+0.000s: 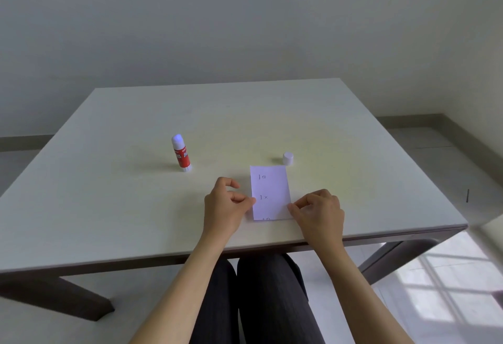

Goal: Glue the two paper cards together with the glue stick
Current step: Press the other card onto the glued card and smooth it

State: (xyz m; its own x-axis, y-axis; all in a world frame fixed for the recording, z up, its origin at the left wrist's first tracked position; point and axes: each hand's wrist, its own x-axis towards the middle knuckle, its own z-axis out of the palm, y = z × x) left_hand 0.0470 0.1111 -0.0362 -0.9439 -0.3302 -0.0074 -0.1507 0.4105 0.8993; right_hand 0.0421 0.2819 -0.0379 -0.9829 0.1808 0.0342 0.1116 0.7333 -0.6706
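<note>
A white paper card [270, 192] with small printed marks lies flat near the table's front edge; only one card face shows, and I cannot tell whether a second lies beneath it. My left hand [227, 205] pinches its left edge between thumb and finger. My right hand [318, 211] pinches the lower right edge. The red-and-white glue stick [181, 153] stands upright and uncapped, with a bluish tip, to the left and farther back. Its white cap [288, 158] sits just beyond the card's far right corner.
The white table [136, 207] has its front edge just below my hands. A plain wall stands behind it. My dark-trousered legs show under the table, and dark table legs angle out at both sides.
</note>
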